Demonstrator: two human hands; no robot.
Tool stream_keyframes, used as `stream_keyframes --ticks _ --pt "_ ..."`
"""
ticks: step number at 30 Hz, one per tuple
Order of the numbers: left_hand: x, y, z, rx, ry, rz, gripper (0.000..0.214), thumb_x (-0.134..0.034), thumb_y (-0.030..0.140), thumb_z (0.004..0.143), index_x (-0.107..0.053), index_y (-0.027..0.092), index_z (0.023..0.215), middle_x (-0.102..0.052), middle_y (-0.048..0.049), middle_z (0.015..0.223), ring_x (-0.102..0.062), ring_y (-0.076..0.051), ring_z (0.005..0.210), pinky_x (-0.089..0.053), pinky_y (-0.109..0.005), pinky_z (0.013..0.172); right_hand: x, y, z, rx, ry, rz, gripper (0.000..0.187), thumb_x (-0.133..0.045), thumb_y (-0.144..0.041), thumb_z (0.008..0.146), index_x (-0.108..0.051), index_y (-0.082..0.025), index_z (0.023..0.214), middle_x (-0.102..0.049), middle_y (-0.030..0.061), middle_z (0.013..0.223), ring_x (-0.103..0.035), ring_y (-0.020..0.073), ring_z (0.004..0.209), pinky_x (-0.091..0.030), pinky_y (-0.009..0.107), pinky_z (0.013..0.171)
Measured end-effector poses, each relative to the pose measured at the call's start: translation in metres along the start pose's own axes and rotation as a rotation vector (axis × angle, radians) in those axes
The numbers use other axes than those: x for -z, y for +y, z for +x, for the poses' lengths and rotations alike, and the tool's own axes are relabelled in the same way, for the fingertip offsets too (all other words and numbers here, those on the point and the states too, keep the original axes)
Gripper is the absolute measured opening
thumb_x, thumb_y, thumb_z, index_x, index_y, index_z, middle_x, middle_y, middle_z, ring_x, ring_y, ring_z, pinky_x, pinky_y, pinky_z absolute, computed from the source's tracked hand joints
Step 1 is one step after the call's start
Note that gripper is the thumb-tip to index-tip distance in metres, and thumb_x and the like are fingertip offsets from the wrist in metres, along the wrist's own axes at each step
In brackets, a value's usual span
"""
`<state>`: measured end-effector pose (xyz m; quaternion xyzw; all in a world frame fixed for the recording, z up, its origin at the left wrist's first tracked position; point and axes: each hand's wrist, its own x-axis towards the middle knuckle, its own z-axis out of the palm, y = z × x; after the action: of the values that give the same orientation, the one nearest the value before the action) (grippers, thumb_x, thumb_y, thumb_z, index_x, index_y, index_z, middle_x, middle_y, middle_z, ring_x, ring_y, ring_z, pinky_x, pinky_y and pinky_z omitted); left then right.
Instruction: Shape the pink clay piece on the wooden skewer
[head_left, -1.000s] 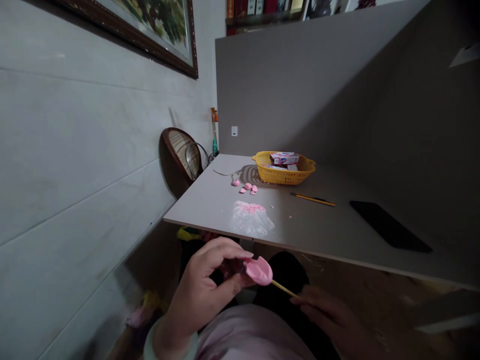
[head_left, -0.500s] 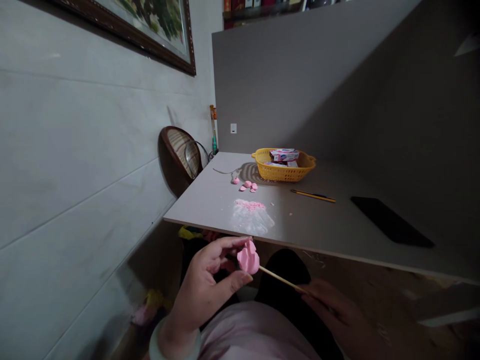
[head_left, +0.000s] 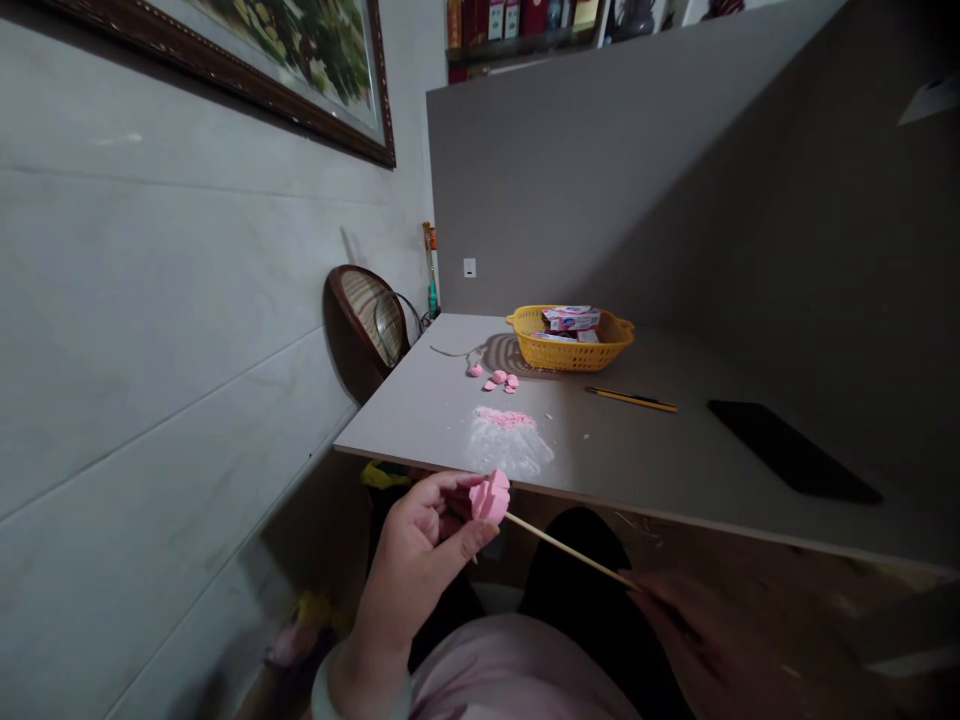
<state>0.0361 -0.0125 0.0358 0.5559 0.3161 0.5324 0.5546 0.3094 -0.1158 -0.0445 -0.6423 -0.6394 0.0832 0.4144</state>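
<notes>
My left hand (head_left: pixel 420 535) pinches a lump of pink modelling clay (head_left: pixel 490 497) between thumb and fingers, just below the table's front edge. A thin wooden stick (head_left: pixel 566 550) runs from the clay down to the right. Its far end sits in my right hand (head_left: pixel 712 630), which is blurred at the lower right. On the grey table (head_left: pixel 420 400), several small pink clay pieces (head_left: pixel 501 381) lie near the back. A white powdery patch with pink crumbs (head_left: pixel 504 440) lies nearer the front edge.
A yellow plastic basket (head_left: pixel 540 350) holds printed cardboard boxes (head_left: pixel 570 318). A yellow pencil-like tool (head_left: pixel 632 400) and a black phone (head_left: pixel 791 460) lie on the table. Panelled wall stands left, with a framed picture (head_left: pixel 277 70) above and a round wall ornament (head_left: pixel 367 330).
The clay has changed from a smooth rounded disc to a lobed shape. It has risen toward the table edge. My right hand has shifted right, and the view has moved slightly.
</notes>
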Motion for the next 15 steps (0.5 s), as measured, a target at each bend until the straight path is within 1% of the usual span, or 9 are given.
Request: stream_keyframes --ticks 3,6,7,9,11,12,13,14,15 --pt "-0.002 -0.002 -0.001 -0.005 0.020 -0.034 0.038 -0.089 0.029 0.074 -0.077 0.018 0.109 -0.079 -0.0083 0.100 -0.073 -0.018 0.088 -0.060 -0.024 0.076 0.003 0.001 -0.001 -0.007 -0.023 -0.014 0.028 -0.056 -0.052 0.093 -0.079 -0.036 0.095 -0.080 0.0045 0.090 -0.076 0.0274 0.081 -0.063 0.042 0.074" --pt "-0.002 -0.002 -0.003 -0.013 0.008 0.023 0.032 -0.085 0.030 0.079 -0.077 0.017 0.107 -0.080 -0.0091 0.101 -0.075 -0.018 0.088 -0.060 -0.025 0.079 0.003 0.008 -0.006 -0.094 -0.049 0.053 0.032 -0.057 -0.058 0.091 -0.080 -0.038 0.099 -0.080 0.0051 0.099 -0.075 0.0289 0.091 -0.061 0.044 0.084" --pt "-0.002 -0.002 -0.004 -0.022 0.001 0.042 0.030 -0.084 0.030 0.081 -0.077 0.017 0.107 -0.081 -0.0093 0.102 -0.075 -0.019 0.088 -0.061 -0.025 0.080 0.002 0.011 -0.007 -0.143 -0.093 0.104 0.035 -0.058 -0.062 0.089 -0.081 -0.038 0.098 -0.081 0.0055 0.099 -0.075 0.0285 0.091 -0.060 0.042 0.084" --pt "-0.002 -0.001 -0.005 -0.036 -0.022 0.059 0.029 -0.083 0.030 0.083 -0.077 0.017 0.107 -0.081 -0.0099 0.103 -0.076 -0.020 0.092 -0.061 -0.027 0.083 0.001 0.014 -0.009 -0.302 -0.297 0.245 0.043 -0.060 -0.069 0.085 -0.082 -0.033 0.089 -0.079 0.0059 0.082 -0.072 0.0237 0.074 -0.058 0.033 0.068" --pt "-0.001 0.000 -0.005 -0.041 -0.054 0.067 0.029 -0.082 0.031 0.084 -0.077 0.017 0.108 -0.081 -0.0111 0.106 -0.077 -0.023 0.096 -0.061 -0.030 0.087 -0.001 0.013 -0.009 -0.469 -0.537 0.408 0.051 -0.060 -0.073 0.084 -0.081 -0.026 0.082 -0.065 0.0009 0.057 -0.058 0.0144 0.051 -0.042 0.023 0.048" --pt "-0.001 0.001 -0.005 -0.042 -0.064 0.073 0.029 -0.081 0.031 0.084 -0.077 0.017 0.109 -0.081 -0.0115 0.107 -0.077 -0.023 0.098 -0.061 -0.031 0.088 -0.002 0.011 -0.008 -0.519 -0.611 0.467 0.053 -0.061 -0.073 0.083 -0.080 -0.024 0.081 -0.057 -0.0025 0.050 -0.050 0.0111 0.045 -0.034 0.021 0.045" --pt "0.000 0.001 -0.005 -0.046 -0.067 0.076 0.029 -0.081 0.031 0.084 -0.076 0.017 0.110 -0.081 -0.0118 0.108 -0.077 -0.024 0.098 -0.061 -0.031 0.088 -0.003 0.009 -0.008 -0.536 -0.633 0.499 0.054 -0.060 -0.073 0.084 -0.079 -0.022 0.082 -0.052 -0.0044 0.047 -0.046 0.0099 0.044 -0.031 0.021 0.045" --pt "0.000 0.001 -0.005 -0.050 -0.067 0.077 0.030 -0.081 0.031 0.085 -0.076 0.017 0.111 -0.081 -0.0119 0.108 -0.077 -0.024 0.099 -0.061 -0.032 0.089 -0.005 0.007 -0.007 -0.522 -0.604 0.495 0.055 -0.059 -0.073 0.084 -0.078 -0.022 0.083 -0.051 -0.0048 0.048 -0.047 0.0102 0.046 -0.032 0.021 0.046" --pt "0.001 0.001 -0.005 -0.053 -0.066 0.078 0.031 -0.080 0.030 0.085 -0.075 0.017 0.113 -0.081 -0.0119 0.109 -0.077 -0.024 0.099 -0.061 -0.032 0.089 -0.006 0.004 -0.006 -0.487 -0.554 0.466 0.053 -0.059 -0.071 0.085 -0.078 -0.022 0.087 -0.055 -0.0035 0.053 -0.052 0.0119 0.051 -0.038 0.022 0.050"
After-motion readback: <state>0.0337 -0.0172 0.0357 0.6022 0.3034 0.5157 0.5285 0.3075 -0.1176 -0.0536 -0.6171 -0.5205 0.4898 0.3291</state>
